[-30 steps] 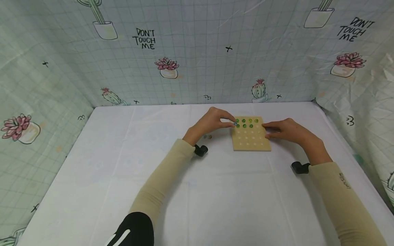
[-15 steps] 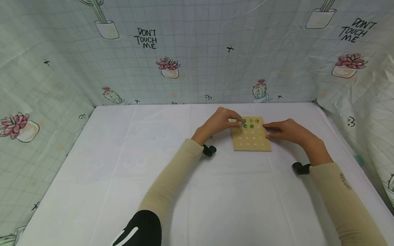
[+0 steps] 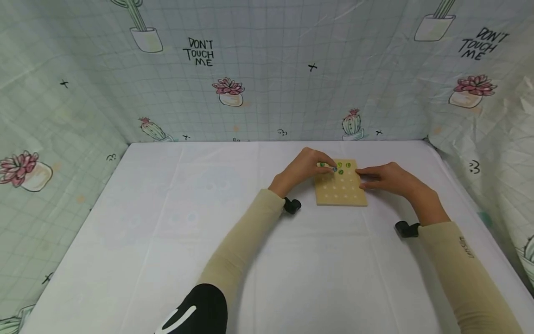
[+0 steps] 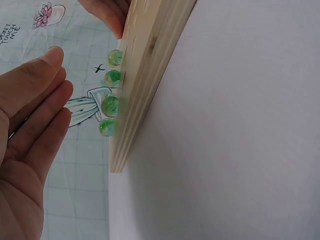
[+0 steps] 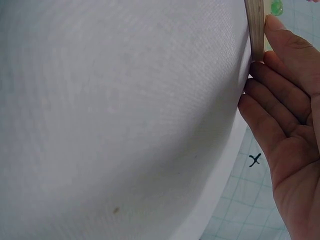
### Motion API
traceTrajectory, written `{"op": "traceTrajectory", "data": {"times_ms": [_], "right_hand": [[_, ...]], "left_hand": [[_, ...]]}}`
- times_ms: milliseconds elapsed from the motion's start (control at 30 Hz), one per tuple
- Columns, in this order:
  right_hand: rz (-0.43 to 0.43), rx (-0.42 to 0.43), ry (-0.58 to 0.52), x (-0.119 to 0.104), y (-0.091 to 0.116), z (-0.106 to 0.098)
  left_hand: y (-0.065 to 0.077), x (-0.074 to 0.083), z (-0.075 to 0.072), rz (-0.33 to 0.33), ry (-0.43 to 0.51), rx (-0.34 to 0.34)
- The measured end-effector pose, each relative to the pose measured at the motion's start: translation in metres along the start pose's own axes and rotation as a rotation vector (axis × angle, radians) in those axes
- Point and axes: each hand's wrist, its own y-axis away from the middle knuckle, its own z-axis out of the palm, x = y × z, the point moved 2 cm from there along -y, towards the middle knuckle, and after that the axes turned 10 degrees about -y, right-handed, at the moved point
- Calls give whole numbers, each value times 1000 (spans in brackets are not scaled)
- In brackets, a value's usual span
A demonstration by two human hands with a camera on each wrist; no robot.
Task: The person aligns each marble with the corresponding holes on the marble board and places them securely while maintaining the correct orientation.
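A square wooden board [image 3: 340, 192] with rows of shallow hollows lies flat toward the back right of the table. Green marbles [image 3: 340, 172] sit in its far rows; several show in a line in the left wrist view [image 4: 110, 106]. Over these rows my left hand [image 3: 303, 168] pinches a small bluish marble [image 3: 335, 169] between thumb and fingertips. That marble is hidden in the left wrist view, where my left hand [image 4: 30, 110] is apart from the board. With fairly straight fingers, my right hand [image 3: 388, 177] touches the board's right edge, also seen in the right wrist view [image 5: 295, 105].
A white cloth covers the table [image 3: 233, 176]. Behind it hangs a patterned sheet [image 3: 267, 83], close to the table's far edge. Black wrist cameras [image 3: 293, 206] sit below both hands.
My left hand has moved rightward across the board with the bluish marble, from the left end of the far rows toward their middle. The right hand stays at the board's edge.
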Motion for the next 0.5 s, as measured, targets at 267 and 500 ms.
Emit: {"op": "traceTrajectory", "data": {"times_ms": [267,500], "right_hand": [[-53,15,19,-5,0,-3],[-18,17,-8,-5,2,-3]], "left_hand": [[-6,3,2,-28,-7,5],[-12,8,5,-1,-15,-3]]}}
